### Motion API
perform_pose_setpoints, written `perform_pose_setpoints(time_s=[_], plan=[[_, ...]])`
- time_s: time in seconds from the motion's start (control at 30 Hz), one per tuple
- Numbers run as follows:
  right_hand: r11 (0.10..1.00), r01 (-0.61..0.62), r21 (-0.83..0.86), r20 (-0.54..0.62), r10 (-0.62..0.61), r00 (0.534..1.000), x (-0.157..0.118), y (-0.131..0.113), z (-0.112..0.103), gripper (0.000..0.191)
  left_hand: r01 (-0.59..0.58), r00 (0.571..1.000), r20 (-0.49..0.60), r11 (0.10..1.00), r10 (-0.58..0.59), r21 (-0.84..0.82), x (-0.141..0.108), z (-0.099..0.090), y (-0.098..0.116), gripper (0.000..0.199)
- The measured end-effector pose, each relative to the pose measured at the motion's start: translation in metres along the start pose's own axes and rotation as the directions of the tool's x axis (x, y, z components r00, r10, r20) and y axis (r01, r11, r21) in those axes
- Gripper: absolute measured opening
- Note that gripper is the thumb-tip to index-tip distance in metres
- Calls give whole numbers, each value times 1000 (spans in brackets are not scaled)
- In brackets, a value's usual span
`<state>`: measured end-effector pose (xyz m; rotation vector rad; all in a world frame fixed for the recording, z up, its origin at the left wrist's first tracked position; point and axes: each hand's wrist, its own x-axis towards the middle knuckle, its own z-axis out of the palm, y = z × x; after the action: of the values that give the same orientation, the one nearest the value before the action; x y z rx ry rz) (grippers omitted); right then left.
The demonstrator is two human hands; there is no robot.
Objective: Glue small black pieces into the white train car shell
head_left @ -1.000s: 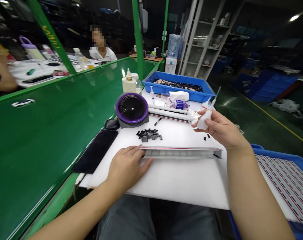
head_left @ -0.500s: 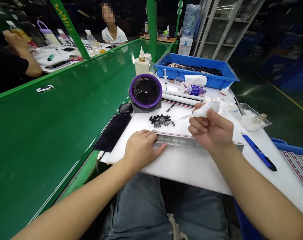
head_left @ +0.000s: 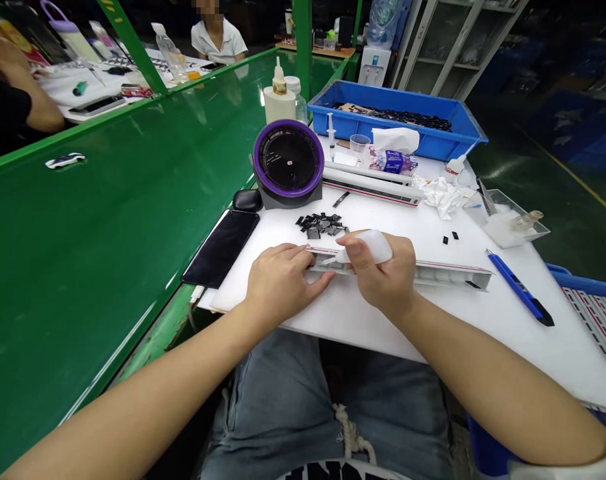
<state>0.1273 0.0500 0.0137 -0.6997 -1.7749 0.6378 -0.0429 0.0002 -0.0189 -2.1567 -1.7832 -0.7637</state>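
My left hand point(head_left: 277, 280) grips the left end of a long white plastic channel point(head_left: 445, 273) with red edge lines, fingers over its far side and thumb at its near side. My right hand point(head_left: 390, 277) is closed around a small white squeeze bottle point(head_left: 377, 247). The bottle is tilted, its thin nozzle pointing left and down into the channel, close to my left thumb. Whether the tip touches the channel I cannot tell. Just behind the channel lies a pile of small black pieces point(head_left: 320, 225). Two more black pieces point(head_left: 450, 238) lie to the right.
A purple-rimmed fan point(head_left: 289, 160) stands behind the pile, with a phone point(head_left: 221, 248) to its left. More white channels point(head_left: 373, 183), tissues point(head_left: 443, 197) and a blue bin point(head_left: 397, 127) are farther back. A blue cutter point(head_left: 520, 287) lies right. Other people sit across the green partition point(head_left: 157, 173).
My right hand has moved left and down with the squeeze bottle, bringing its nozzle from above the table to the channel. My left hand stays on the channel. The view has tilted slightly down.
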Motion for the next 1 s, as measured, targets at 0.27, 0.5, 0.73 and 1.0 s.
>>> perform_pose_setpoints(time_s=[0.27,0.5,0.73,1.0], plan=[[998,-18,-59,26,19,999,0,3,8,43,-13,1000,-19,1000,13,-14,0,0,0,32],[996,-48,-70,38,51,998,0,5,9,45,-22,1000,-8,1000,22,-6,-1,1,-2,33],[998,-45,-47,31,46,998,-1,5,11,43,-20,1000,-1,1000,20,-4,0,1,-2,33],[993,-97,-61,38,99,994,-1,6,9,44,-16,1000,1,1000,16,6,0,1,-1,36]])
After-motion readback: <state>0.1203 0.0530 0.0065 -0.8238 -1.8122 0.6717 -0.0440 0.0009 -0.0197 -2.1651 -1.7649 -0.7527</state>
